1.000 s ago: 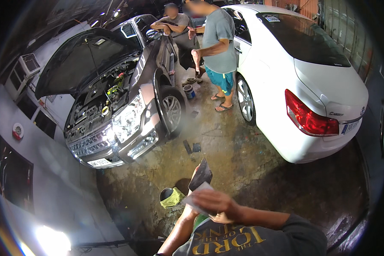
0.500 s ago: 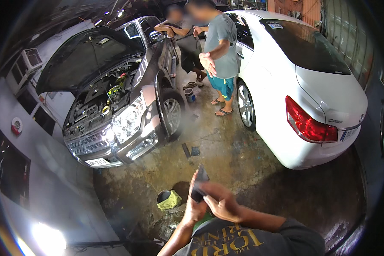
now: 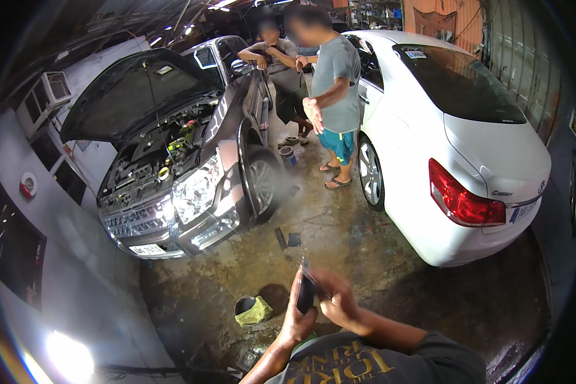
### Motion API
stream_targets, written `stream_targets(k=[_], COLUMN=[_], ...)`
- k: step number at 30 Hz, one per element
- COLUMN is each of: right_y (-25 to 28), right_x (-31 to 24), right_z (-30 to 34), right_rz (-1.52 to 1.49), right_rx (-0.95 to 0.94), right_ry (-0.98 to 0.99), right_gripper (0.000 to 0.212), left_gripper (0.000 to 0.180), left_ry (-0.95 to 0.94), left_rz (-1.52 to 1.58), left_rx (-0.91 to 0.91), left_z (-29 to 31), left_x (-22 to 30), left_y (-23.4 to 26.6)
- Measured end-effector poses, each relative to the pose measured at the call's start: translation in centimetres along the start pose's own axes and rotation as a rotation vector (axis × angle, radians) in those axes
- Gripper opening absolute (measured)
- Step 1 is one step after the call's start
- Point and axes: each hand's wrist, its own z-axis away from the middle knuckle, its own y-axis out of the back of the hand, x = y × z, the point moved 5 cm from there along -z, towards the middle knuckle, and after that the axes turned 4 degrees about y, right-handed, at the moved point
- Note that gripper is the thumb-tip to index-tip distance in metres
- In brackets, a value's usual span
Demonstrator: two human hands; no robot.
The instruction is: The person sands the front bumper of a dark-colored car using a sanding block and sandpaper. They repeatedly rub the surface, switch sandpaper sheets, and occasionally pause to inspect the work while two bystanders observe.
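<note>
In front of my body, my left hand [image 3: 294,325] is wrapped round a dark, flat, rectangular object [image 3: 305,296], held upright with its face tilted. I cannot make out what kind of thing it is. My right hand [image 3: 341,306] is right beside it, fingers bent and pressed together over a thin greyish edge along the object's right side. Whether that edge is a separate piece or part of the same object is unclear. The right fingers are slightly blurred, and their tips are partly hidden.
A dark bucket [image 3: 244,306] with a yellow-green cloth [image 3: 256,312] stands on the floor ahead. Left is a dark car [image 3: 227,160], hood raised; right, a white car [image 3: 422,128]. Two people stand between them, one in a grey shirt [image 3: 336,70] with an arm out. Flat dark pieces [image 3: 294,240] lie on the floor.
My right hand has shifted slightly to the right, off the dark object's face, so more of it shows. The view has tilted up a little. The person in grey keeps an arm out.
</note>
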Motion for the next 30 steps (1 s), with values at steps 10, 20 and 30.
stream_targets(k=[10, 20, 30], right_y=[-1.4, 1.5, -0.1], right_x=[-5.0, 3.4, 0.7], right_z=[0.4, 0.8, -0.2], right_rz=[-0.104, -0.713, -0.305], right_rx=[-0.150, 0.338, -0.107], right_ry=[0.062, -0.547, -0.136], right_gripper=[0.041, 0.026, 0.037], left_gripper=[0.088, 0.046, 0.088], left_ry=[0.165, 0.393, 0.117], left_rz=[0.431, 0.451, 0.229], left_rx=[0.039, 0.361, -0.138], left_z=[-0.3, 1.6, 0.0], left_x=[-2.2, -3.6, -1.3], left_y=[0.9, 4.1, 0.0])
